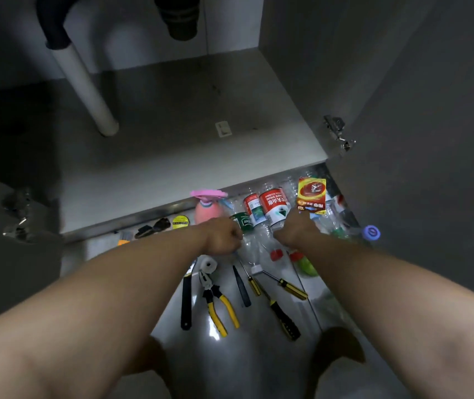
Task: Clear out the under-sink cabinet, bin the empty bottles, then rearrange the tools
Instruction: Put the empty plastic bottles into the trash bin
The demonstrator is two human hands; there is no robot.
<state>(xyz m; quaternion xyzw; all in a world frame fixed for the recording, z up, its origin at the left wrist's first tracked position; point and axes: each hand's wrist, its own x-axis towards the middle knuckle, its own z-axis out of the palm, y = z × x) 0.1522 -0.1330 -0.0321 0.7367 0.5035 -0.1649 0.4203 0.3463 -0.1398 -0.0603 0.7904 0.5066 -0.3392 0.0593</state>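
The under-sink cabinet floor (172,156) is bare except for a small white tag (223,129). On the tiled floor in front lie several plastic bottles. My left hand (224,236) is a closed fist on a clear bottle with a green label (241,221). My right hand (294,228) grips the neck end of a red-labelled bottle (273,207). Below my hands lie the tools: a black wrench (186,300), yellow-handled pliers (220,303), a thin black tool (242,287) and three yellow-and-black screwdrivers (284,321).
A pink spray bottle (208,210), a yellow tape roll (180,221) and a white tape roll (208,264) lie near the cabinet edge. A white drain pipe (86,82) stands at the left inside. Open doors with hinges (338,131) flank the opening. My knees (339,349) are at the bottom.
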